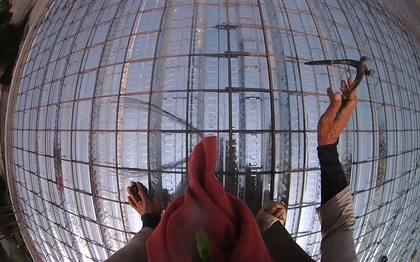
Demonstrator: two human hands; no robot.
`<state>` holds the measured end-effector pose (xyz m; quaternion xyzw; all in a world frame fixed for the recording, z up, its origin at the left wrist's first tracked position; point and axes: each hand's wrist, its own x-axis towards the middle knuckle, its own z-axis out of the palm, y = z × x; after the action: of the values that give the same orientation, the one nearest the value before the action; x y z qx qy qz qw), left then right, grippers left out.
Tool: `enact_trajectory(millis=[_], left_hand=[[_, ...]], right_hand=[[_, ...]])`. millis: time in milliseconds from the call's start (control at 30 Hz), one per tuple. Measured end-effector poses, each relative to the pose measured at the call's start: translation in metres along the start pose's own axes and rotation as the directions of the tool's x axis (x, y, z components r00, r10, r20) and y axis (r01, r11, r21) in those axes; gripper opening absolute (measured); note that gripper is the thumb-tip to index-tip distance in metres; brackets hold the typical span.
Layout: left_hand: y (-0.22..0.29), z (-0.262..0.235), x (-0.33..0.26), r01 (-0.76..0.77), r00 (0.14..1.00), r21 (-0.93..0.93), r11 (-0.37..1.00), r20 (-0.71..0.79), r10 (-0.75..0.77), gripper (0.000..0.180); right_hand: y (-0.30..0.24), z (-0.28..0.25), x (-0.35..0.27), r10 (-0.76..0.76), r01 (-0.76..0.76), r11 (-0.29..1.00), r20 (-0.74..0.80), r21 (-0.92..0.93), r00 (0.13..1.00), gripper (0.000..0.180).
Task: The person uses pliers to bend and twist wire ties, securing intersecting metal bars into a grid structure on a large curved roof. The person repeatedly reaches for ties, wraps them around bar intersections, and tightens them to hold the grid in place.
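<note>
at the frame's upper right, the right hand (337, 115) pinches one handle of the end-cutting pincers (361, 67); likely stiff and head-heavy, best gripped low on both handles. lower left, the left hand (143, 203) curls over the rebar grid (272, 89); whether it grips anything, i can't tell.

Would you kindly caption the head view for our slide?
Right hand holding splayed pincers above a rebar grid over shiny metal decking.
</note>
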<state>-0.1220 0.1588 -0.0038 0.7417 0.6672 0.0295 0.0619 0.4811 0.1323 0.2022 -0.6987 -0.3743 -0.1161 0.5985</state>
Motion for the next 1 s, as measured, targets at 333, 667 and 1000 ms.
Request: enact_trajectory(millis=[333,667,1000], left_hand=[[-0.019,0.012,-0.002,-0.034,0.998,0.008,0.999,-0.046,0.034,0.093],[-0.017,0.012,0.003,-0.088,0.991,-0.035,0.996,-0.105,0.084,0.087],[-0.019,0.021,0.001,-0.129,0.986,-0.091,0.987,-0.116,0.118,0.089]], right_hand=[[-0.117,0.016,0.054,0.05,-0.172,0.712,0.194,0.681,0.98,0.024],[-0.088,-0.024,-0.094,0.473,0.244,0.855,0.881,-0.458,-0.002,0.036],[-0.072,-0.032,-0.131,0.405,0.579,0.78,0.898,-0.24,-0.173,0.065]])
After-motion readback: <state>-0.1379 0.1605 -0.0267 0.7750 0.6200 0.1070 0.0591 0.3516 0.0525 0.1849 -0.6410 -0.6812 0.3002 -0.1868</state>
